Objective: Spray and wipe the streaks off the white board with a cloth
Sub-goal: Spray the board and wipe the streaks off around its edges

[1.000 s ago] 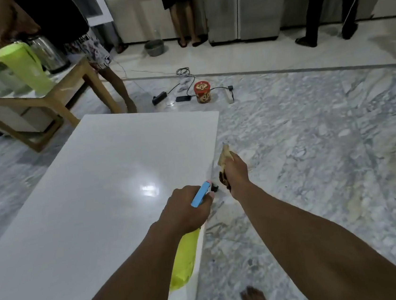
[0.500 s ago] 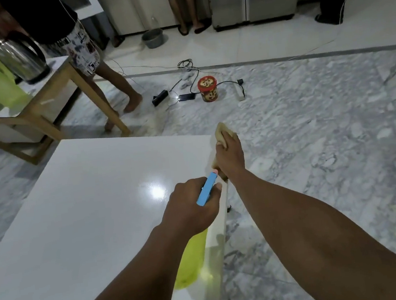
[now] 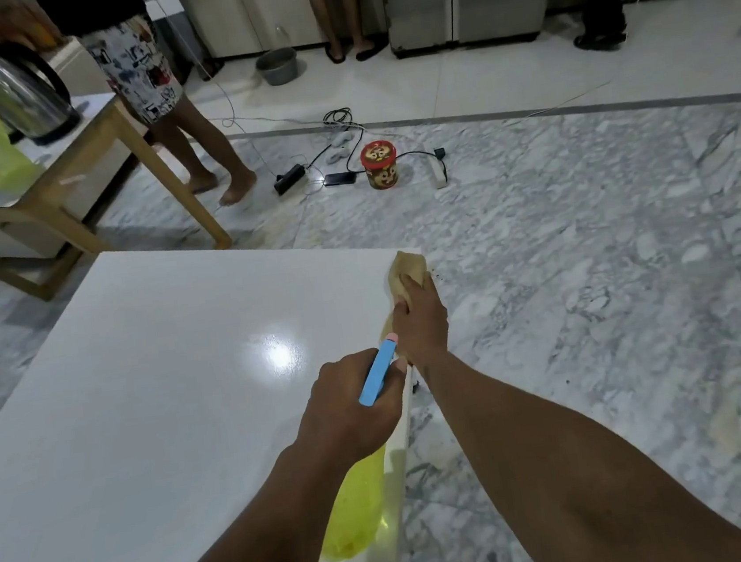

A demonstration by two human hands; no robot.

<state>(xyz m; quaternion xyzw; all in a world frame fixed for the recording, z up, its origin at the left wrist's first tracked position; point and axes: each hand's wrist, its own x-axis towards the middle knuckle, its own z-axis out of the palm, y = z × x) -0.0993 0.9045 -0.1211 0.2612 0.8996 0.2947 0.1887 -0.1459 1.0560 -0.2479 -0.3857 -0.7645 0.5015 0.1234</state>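
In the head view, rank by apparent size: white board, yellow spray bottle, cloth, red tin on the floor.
1. white board
2. yellow spray bottle, partly hidden by the left hand
3. cloth and red tin look alike: the right hand covers part of the cloth, the tin stands farther off, so unranked.

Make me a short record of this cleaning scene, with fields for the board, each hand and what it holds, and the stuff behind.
board: white board, lying flat, glossy, with a light glare near its middle
left hand: left hand grips a spray bottle with a yellow body and blue top, at the board's right edge
right hand: right hand grips a tan cloth on the right edge near the far corner
floor behind: red tin, cables, power strip
side table: kettle
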